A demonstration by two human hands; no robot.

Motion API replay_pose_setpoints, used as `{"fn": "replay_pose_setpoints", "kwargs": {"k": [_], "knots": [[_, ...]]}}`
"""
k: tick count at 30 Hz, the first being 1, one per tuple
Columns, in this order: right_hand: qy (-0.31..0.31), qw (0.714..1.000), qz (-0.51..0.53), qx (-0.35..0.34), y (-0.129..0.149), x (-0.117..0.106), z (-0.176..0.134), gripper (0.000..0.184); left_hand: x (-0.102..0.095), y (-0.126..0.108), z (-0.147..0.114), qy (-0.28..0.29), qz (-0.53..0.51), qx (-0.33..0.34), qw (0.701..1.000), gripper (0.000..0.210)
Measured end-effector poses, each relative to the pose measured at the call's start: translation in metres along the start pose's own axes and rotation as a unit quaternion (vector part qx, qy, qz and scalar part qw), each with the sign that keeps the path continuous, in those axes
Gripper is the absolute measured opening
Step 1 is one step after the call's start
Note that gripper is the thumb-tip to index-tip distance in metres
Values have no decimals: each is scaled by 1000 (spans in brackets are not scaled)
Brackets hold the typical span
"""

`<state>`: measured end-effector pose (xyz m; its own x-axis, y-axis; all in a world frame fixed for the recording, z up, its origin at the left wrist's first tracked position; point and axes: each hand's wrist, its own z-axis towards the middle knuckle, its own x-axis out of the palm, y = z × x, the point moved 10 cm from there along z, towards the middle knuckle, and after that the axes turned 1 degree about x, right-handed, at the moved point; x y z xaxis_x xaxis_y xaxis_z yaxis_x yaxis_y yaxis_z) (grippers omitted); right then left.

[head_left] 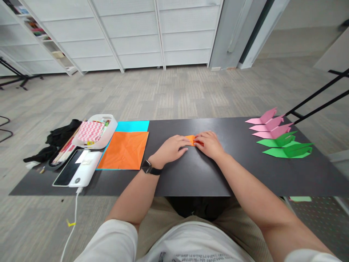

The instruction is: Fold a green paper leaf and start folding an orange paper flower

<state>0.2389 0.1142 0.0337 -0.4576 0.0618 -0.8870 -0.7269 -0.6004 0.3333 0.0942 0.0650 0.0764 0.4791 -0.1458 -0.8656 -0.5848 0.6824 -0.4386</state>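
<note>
A small folded piece of orange paper (191, 140) lies on the dark table in front of me. My left hand (171, 148), with a black watch on its wrist, grips the paper's left end; its fingertips are on the paper and the thumb sits lower. The right end is pinched in my right hand (209, 144), whose fingers partly cover it. How the folds run under the fingers cannot be made out. To the left rests a stack of flat orange sheets (124, 151), with a blue sheet (133, 126) showing from underneath.
Several folded pink paper shapes (269, 124) and green ones (286, 149) stand in a row at the right of the table (191, 178). At the left are a white basket (111, 127), a black cloth (64, 133), a phone (67, 171) and a white device (85, 169) with a cable (75, 214).
</note>
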Motion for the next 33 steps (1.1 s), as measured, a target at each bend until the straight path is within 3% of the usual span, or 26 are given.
{"fn": "replay_pose_setpoints", "kwargs": {"k": [3,6,12,16,20,26,33], "knots": [[-11,1000,-17,1,5,-3,0,19,21,-15,7,21,17,23,999,30],[-16,1000,-24,11,5,-5,-2,22,30,-12,8,40,36,14,998,30],[-3,1000,9,-18,8,-6,-4,23,22,19,3,13,70,-50,996,32],[30,994,51,-91,34,-3,-7,26,17,39,2,-21,67,-105,992,30],[50,984,89,-143,56,-2,-12,29,17,44,5,-46,42,-106,992,28],[2,993,65,-98,32,-14,-6,34,22,44,9,-54,9,-77,996,39],[24,995,51,-86,19,-2,-9,32,29,38,11,-41,-27,-37,998,47]]}}
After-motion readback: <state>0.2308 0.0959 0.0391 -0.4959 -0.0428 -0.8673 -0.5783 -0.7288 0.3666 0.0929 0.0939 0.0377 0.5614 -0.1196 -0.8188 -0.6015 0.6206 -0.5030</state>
